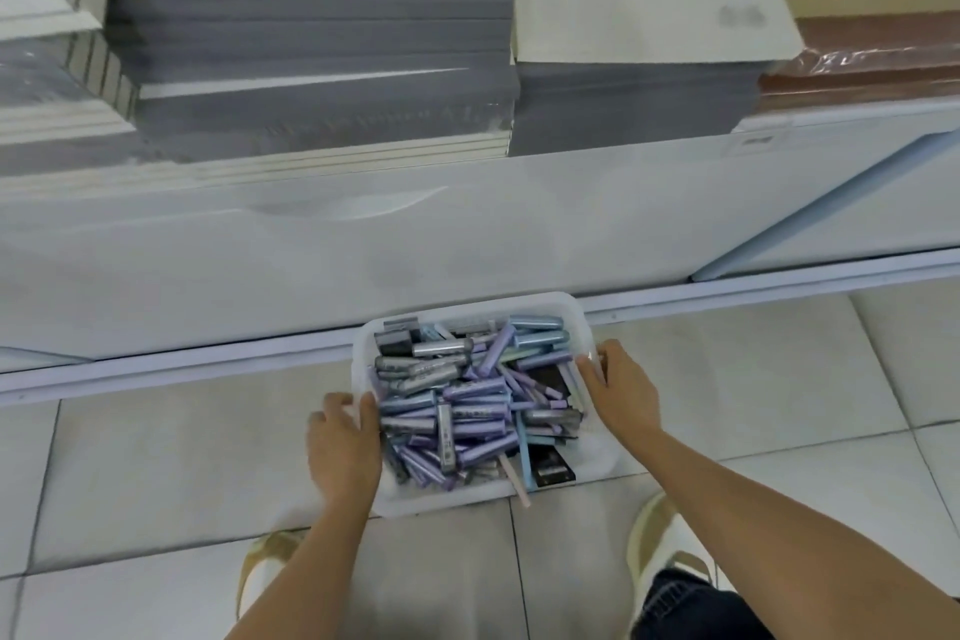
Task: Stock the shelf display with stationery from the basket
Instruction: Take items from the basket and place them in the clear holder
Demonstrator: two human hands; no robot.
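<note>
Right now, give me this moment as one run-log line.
white basket: full of pens, before shelf base | left hand: grips its left rim | right hand: grips its right rim

The floor (727, 353) was pale tile with grey grout lines. A white basket (467, 300) sat low on it, just beside the foot of the shelf (363, 244); full contact could not be told. A left shoe (265, 561) and a right shoe (660, 530) stood behind it. The white shelf carried a grey stack (311, 42), a second stack (639, 104) touching it, and a brown stack (857, 68) at right.
</note>
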